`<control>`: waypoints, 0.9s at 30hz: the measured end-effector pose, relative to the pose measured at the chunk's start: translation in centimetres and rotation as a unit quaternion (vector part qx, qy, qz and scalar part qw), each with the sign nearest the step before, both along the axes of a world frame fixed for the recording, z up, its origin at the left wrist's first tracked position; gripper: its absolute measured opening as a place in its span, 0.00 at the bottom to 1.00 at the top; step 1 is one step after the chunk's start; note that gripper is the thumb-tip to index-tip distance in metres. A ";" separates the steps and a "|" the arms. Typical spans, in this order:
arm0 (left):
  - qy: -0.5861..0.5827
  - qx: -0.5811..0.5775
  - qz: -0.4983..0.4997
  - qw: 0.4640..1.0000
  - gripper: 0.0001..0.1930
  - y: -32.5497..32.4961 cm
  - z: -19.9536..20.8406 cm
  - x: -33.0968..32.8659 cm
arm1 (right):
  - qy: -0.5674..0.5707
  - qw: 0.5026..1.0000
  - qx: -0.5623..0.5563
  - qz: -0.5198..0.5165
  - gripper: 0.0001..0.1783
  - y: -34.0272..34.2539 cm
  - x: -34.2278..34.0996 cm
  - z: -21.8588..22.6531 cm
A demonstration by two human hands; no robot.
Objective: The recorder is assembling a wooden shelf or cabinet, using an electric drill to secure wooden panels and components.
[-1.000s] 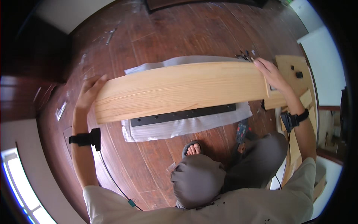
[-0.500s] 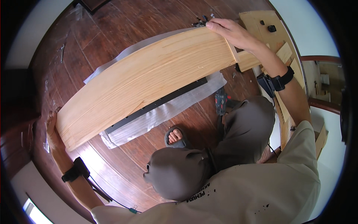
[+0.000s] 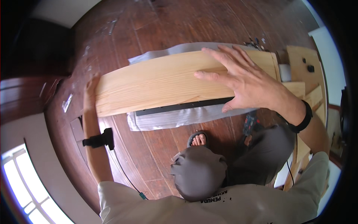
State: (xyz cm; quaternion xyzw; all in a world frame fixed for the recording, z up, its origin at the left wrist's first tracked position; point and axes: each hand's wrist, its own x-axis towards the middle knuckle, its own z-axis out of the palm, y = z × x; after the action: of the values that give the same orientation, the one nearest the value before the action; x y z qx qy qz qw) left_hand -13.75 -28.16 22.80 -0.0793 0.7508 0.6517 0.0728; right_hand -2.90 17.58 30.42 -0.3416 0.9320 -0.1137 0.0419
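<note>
A long, pale wooden board (image 3: 156, 84) lies crosswise in front of me, its broad face up. My left hand (image 3: 91, 86) holds the board's left end, with its fingertips partly hidden by the blur there. Over the right half of the board, my right hand (image 3: 244, 80) is spread wide, thumb toward the near edge. Whether its palm touches the wood I cannot tell. Beneath the board, a black strip with small holes (image 3: 182, 106) shows along the near side, above a whitish foam sheet (image 3: 167, 120).
A power drill (image 3: 250, 124) lies on the wooden floor (image 3: 145, 164) near my right leg. Small dark parts (image 3: 255, 43) are scattered beyond the board's right end. Flat wooden pieces (image 3: 305, 72) lie at the right, beside the wall.
My right hand has left the board's right end and moved inward over its face, fingers spreading. My left hand stays at the left end. The view has turned left.
</note>
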 end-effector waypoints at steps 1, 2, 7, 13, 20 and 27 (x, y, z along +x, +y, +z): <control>0.011 -0.015 -0.002 1.000 0.15 0.8 -0.4 0.1 | -0.004 1.000 -0.004 0.008 0.57 -0.8 -0.5 -0.2; 0.014 0.010 0.001 1.000 0.16 1.4 -0.3 0.3 | -0.006 0.999 -0.034 0.005 0.55 -1.3 -1.0 -0.2; -0.046 0.152 -0.007 0.987 0.20 -0.1 -1.7 0.3 | -0.011 0.997 -0.071 0.012 0.51 -2.5 -1.7 -0.8; 0.030 0.054 -0.072 0.995 0.22 0.5 -1.0 0.2 | -0.035 0.996 -0.075 -0.026 0.49 -2.7 -1.3 -0.6; -0.002 0.035 -0.122 0.992 0.21 1.0 0.2 0.6 | -0.023 0.998 -0.048 -0.023 0.51 -3.1 -0.8 -1.1; 0.031 -0.130 -0.067 0.989 0.22 2.0 1.7 0.7 | 0.004 0.999 -0.019 -0.039 0.53 -3.0 -1.7 -0.3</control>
State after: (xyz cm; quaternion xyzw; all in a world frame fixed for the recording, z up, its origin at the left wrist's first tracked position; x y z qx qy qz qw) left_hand -13.01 -26.13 24.54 -0.0170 0.8349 0.5441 0.0820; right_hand -4.56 14.62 30.07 -0.3057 0.9426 -0.1316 0.0269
